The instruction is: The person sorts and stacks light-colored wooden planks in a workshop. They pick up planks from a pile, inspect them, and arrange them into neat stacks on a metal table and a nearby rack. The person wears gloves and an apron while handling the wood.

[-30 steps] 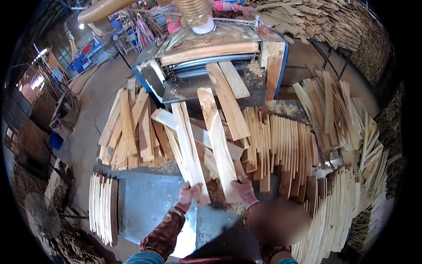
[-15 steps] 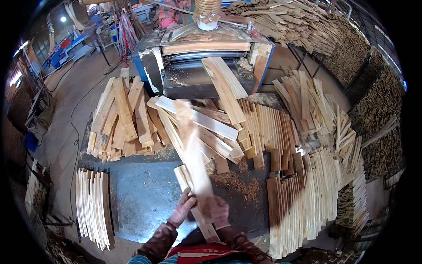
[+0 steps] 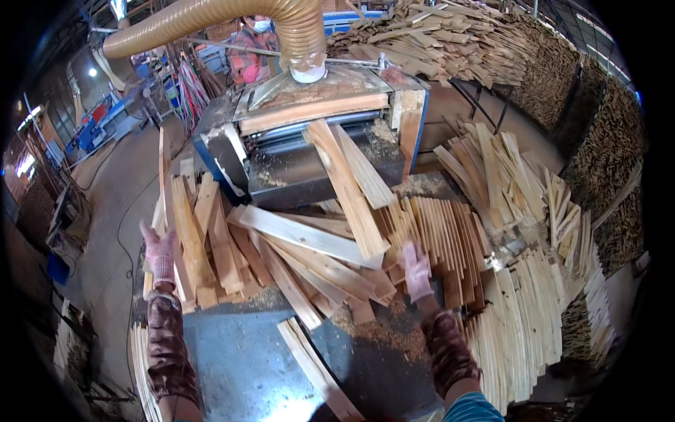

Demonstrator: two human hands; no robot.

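My left hand (image 3: 160, 253), in a pale pink glove, is at the left pile of boards (image 3: 191, 243), its fingers apart. Beside it a thin wooden board (image 3: 164, 176) stands up edge-on at a tilt; whether the hand touches it I cannot tell. My right hand (image 3: 417, 271), gloved too, reaches forward with fingers stretched out, slightly blurred, near the row of boards (image 3: 446, 235) on the right. Between my hands, several loose boards (image 3: 309, 235) lie crossed. A single narrow board (image 3: 318, 369) lies slanted on the dark metal table (image 3: 232, 359).
Ahead stands a planing machine (image 3: 316, 105) with two boards (image 3: 344, 186) sloping off its bed and a ribbed duct (image 3: 211, 28) above. A person (image 3: 253, 53) is behind it. Stacked boards (image 3: 520, 309) line the right; wood shavings (image 3: 387, 330) cover part of the table.
My hands have parted and moved forward from the near middle, where they held a board. The left is now at the left pile, the right by the right-hand row. The view has shifted.
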